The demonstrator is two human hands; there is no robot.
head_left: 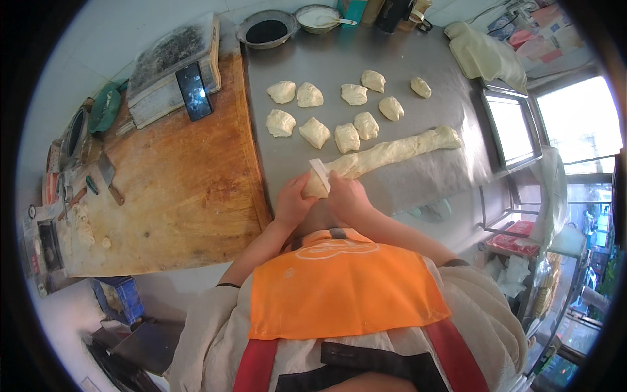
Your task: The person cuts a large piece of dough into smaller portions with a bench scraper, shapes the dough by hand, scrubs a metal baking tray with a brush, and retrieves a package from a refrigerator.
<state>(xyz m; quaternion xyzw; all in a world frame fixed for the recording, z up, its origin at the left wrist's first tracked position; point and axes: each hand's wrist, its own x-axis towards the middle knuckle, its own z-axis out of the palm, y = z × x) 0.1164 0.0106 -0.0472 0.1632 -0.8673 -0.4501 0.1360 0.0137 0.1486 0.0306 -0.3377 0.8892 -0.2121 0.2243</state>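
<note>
A long rope of pale dough (pixel 398 150) lies across the steel worktop (pixel 281 157), stretching from my hands toward the right. My right hand (pixel 346 195) is closed on a white flat scraper (pixel 318 168), held upright in the dough near the rope's left end. My left hand (pixel 294 199) grips that end from the left, fingers curled round it. Beyond the rope lie several separate lumps of dough (pixel 354 94), spread over the middle of the worktop.
A wooden board (pixel 183 209) carries a phone (pixel 194 91), a cleaver (pixel 106 170) and dough scraps. A dusty box (pixel 168 72) stands behind it. Bowls (pixel 261 30) line the back, a cloth (pixel 480 55) lies back right, and a framed pane (pixel 535 147) edges the right.
</note>
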